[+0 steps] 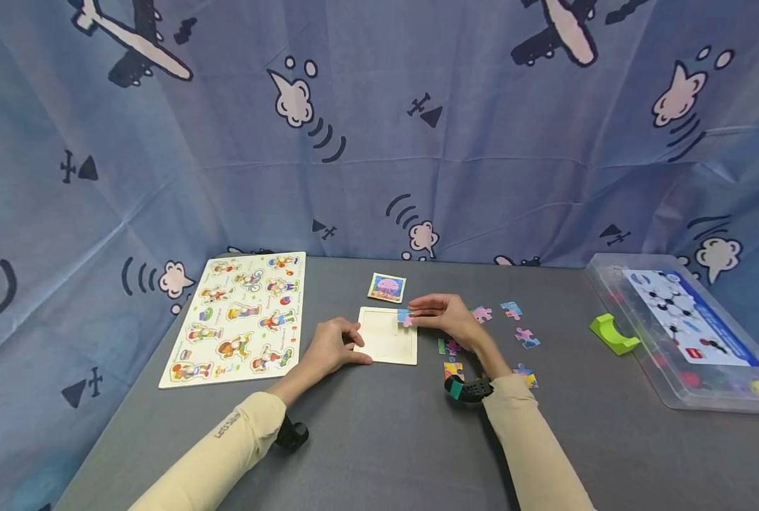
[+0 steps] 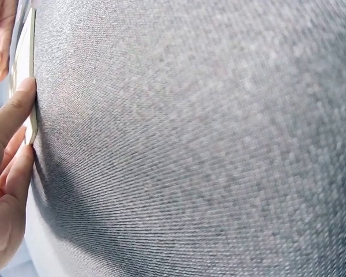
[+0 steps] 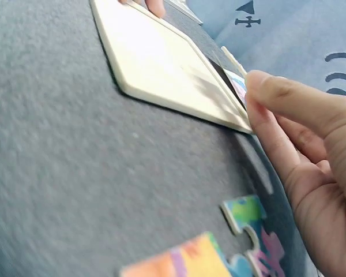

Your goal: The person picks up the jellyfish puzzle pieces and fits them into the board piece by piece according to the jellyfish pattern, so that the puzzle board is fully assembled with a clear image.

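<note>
A square, pale wooden puzzle tray (image 1: 386,341) with a raised rim lies flat on the table. My left hand (image 1: 330,348) grips it at the left side, thumb by the near corner and fingers along the left edge. Over the tray's far right corner, my right hand (image 1: 450,319) pinches a blue and pink jigsaw piece (image 1: 403,316) between thumb and fingers. In the right wrist view the held piece (image 3: 235,60) is tilted up on edge, with the fingertips close to the rim. Loose jigsaw pieces (image 1: 527,337) lie beside and partly behind the right forearm.
A small picture card (image 1: 386,287) with a pink figure lies just beyond the tray. To the left is a large board (image 1: 239,312) of figures. At the right, a clear plastic box (image 1: 667,376) stands beside a green arched block (image 1: 612,335). A patterned curtain (image 1: 367,177) hangs behind.
</note>
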`<control>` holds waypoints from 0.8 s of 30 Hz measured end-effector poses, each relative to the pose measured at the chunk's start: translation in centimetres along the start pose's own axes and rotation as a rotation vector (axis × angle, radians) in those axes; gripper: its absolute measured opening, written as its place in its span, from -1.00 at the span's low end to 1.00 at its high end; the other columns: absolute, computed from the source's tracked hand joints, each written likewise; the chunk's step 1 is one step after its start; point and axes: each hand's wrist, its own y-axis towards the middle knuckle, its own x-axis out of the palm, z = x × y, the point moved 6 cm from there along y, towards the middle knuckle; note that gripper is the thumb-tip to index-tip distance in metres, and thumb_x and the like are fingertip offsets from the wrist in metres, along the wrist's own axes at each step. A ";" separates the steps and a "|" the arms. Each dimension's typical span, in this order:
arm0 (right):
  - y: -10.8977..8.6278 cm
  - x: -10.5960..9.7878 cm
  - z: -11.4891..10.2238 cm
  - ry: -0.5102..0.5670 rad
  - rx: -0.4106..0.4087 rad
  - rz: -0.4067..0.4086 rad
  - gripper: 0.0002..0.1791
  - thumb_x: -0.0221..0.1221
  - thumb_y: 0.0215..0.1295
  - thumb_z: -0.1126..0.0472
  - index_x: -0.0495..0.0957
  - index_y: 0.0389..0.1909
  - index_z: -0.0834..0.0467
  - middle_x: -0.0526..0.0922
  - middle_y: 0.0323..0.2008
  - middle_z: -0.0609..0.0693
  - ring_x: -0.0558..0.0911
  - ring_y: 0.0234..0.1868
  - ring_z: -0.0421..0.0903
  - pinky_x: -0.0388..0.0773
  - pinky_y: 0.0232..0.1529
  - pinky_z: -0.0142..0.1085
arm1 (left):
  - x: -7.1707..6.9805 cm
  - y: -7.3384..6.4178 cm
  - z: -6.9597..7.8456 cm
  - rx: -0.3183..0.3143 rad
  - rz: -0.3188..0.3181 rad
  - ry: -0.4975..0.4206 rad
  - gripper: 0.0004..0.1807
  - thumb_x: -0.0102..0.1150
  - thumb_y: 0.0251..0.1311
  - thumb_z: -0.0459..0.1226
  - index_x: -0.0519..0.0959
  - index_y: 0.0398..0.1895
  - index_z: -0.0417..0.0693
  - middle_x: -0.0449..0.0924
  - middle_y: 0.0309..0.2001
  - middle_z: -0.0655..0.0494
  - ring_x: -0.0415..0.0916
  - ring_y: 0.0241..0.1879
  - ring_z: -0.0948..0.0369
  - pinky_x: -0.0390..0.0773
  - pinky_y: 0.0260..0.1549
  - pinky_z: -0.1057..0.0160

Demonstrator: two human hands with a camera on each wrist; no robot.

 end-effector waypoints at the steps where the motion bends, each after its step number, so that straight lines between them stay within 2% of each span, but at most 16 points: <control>1: 0.1 0.2 0.1 -0.006 0.019 0.005 -0.57 0.32 0.11 0.42 0.51 0.02 0.47 0.65 -0.05 0.24 0.67 -0.15 -0.18 0.58 -0.12 -0.35 | 0.0 0.0 0.0 -0.003 -0.001 -0.002 -0.71 0.64 -0.38 -0.29 0.63 -0.63 -0.14 0.66 -0.14 -0.09 0.59 -0.05 0.03 0.48 -0.32 0.32; 5: 0.6 1.0 0.3 -0.030 0.063 0.018 -0.58 0.29 0.13 0.47 0.50 0.03 0.49 0.59 -0.01 0.36 0.66 -0.16 -0.15 0.58 -0.13 -0.36 | 0.2 0.0 -0.3 -0.023 -0.014 -0.019 -0.72 0.63 -0.37 -0.29 0.63 -0.63 -0.12 0.65 -0.11 -0.09 0.58 -0.04 0.03 0.52 -0.26 0.26; 11: 1.1 1.9 0.3 -0.057 0.070 0.037 -0.61 0.29 0.12 0.47 0.53 0.01 0.47 0.60 -0.03 0.35 0.66 -0.16 -0.12 0.57 -0.17 -0.40 | 0.1 0.1 -0.3 -0.009 -0.020 -0.049 -0.71 0.62 -0.35 -0.30 0.62 -0.59 -0.13 0.66 -0.18 -0.06 0.59 -0.06 0.04 0.53 -0.11 0.12; 18: 1.4 3.3 -0.2 -0.076 0.022 0.068 -0.63 0.28 0.13 0.49 0.52 -0.01 0.50 0.61 -0.07 0.38 0.63 -0.06 0.20 0.58 -0.18 -0.40 | -0.2 0.2 -0.2 -0.007 -0.037 -0.049 -0.69 0.62 -0.34 -0.30 0.63 -0.53 -0.16 0.67 -0.18 -0.08 0.61 -0.08 0.04 0.54 -0.09 0.10; 24: 1.9 4.3 -0.2 -0.099 0.043 0.115 -0.66 0.29 0.09 0.52 0.55 -0.07 0.51 0.64 -0.13 0.37 0.68 -0.14 0.08 0.57 -0.24 -0.43 | -0.2 0.4 -0.4 -0.016 -0.047 -0.040 -0.68 0.62 -0.35 -0.30 0.63 -0.53 -0.16 0.67 -0.15 -0.10 0.63 -0.12 0.05 0.55 -0.12 0.11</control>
